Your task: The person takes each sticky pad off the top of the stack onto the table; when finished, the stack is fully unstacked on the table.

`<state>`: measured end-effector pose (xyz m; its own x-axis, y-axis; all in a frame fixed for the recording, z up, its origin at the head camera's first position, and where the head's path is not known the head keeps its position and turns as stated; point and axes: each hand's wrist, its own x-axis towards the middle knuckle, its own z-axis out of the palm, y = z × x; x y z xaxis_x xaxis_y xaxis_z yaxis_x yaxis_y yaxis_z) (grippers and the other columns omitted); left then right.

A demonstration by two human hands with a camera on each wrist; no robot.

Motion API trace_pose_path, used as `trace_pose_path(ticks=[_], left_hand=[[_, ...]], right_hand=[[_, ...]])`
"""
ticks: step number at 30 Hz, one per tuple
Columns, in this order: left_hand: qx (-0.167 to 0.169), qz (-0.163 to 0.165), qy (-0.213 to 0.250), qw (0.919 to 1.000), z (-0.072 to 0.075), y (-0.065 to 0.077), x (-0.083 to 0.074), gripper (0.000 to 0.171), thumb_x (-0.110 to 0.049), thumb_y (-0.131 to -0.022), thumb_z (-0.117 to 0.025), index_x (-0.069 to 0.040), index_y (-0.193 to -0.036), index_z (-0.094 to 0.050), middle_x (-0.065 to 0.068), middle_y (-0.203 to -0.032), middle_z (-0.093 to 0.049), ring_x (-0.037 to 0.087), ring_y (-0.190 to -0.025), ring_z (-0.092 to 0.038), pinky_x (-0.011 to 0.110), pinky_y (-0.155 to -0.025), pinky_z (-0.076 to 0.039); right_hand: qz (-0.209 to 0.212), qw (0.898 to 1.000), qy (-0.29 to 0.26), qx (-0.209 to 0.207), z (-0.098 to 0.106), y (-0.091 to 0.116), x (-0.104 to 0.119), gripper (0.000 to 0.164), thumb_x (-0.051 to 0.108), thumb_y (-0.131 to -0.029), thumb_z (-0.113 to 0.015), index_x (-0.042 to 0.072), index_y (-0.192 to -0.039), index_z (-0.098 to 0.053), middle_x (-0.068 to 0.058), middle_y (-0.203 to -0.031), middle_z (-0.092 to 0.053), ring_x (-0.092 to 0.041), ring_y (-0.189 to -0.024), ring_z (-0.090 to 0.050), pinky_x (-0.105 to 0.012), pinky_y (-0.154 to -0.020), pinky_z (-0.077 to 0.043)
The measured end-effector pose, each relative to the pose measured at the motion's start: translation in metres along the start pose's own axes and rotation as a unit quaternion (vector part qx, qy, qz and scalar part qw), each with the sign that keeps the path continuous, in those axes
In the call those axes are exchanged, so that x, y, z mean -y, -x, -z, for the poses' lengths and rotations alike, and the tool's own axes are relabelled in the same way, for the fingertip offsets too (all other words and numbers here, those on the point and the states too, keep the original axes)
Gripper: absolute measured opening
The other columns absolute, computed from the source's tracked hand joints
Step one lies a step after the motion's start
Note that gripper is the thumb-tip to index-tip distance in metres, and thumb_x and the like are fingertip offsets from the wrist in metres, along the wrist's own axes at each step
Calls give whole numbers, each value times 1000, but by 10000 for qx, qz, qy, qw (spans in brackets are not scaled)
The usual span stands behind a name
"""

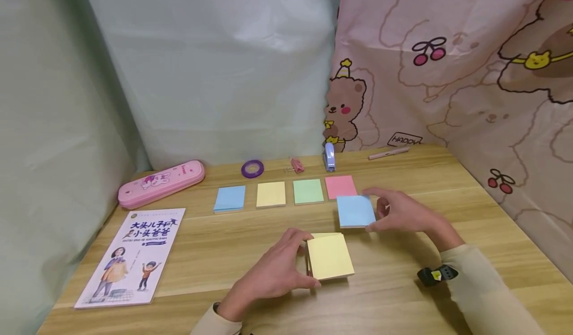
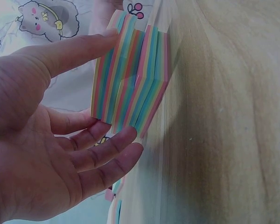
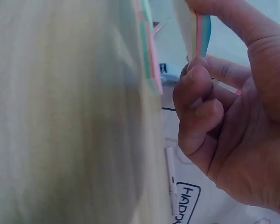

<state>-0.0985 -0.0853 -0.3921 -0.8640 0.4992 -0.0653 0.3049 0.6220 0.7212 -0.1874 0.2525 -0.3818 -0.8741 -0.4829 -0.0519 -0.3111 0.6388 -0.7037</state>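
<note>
My left hand (image 1: pixel 277 270) grips a stack of sticky note pads (image 1: pixel 330 257) with a yellow top sheet, low over the front middle of the table. In the left wrist view the stack's striped coloured edges (image 2: pixel 130 70) show, with several pads lying unevenly. Thumb and fingers hold its upper part at opposite sides. My right hand (image 1: pixel 405 213) pinches a blue-topped sticky note pad (image 1: pixel 355 211) between thumb and fingers, raised off the wood in the right wrist view. Behind it lies a pink pad (image 1: pixel 341 186), partly covered, in a row with green (image 1: pixel 308 191), yellow (image 1: pixel 270 194) and blue (image 1: pixel 230 198) pads.
Along the back stand a pink pencil case (image 1: pixel 161 184), purple tape roll (image 1: pixel 252 168), pink binder clip (image 1: pixel 296 165), lilac stapler (image 1: pixel 330 157) and pen (image 1: pixel 388 153). A booklet (image 1: pixel 134 255) lies at left. Cloth curtains (image 1: pixel 215 76) border the table.
</note>
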Motion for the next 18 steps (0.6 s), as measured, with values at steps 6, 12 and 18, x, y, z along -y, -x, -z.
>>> trace_pose_path(ticks=[6,12,18], left_hand=[[10,29,-18,10000,0,-2,1,85,-33,-74,-97,-9,-143,-54,2,-137,-52,20,-115,-61,32,-88,-53],[33,92,-40,9999,0,-2,2,85,-33,-74,-96,-11,-144,-54,1,-139,-52,18,-116,-61,32,-89,-53],[41,139,-84,9999,-1,-2,2,86,-35,-74,-96,-11,-145,-53,1,-140,-51,18,-117,-61,33,-89,-53]], right_hand=[[-271,9990,266,221,-8,-8,-8,87,29,-76,-94,10,-151,-53,0,-75,-57,-14,-66,-50,-26,-57,-42],[-266,9982,401,364,-13,-13,-9,91,33,-75,-94,11,-153,-52,0,-74,-57,-15,-68,-50,-28,-60,-42],[-323,9975,435,452,-16,-17,-9,92,32,-76,-93,10,-155,-50,-2,-78,-61,-16,-72,-51,-29,-62,-43]])
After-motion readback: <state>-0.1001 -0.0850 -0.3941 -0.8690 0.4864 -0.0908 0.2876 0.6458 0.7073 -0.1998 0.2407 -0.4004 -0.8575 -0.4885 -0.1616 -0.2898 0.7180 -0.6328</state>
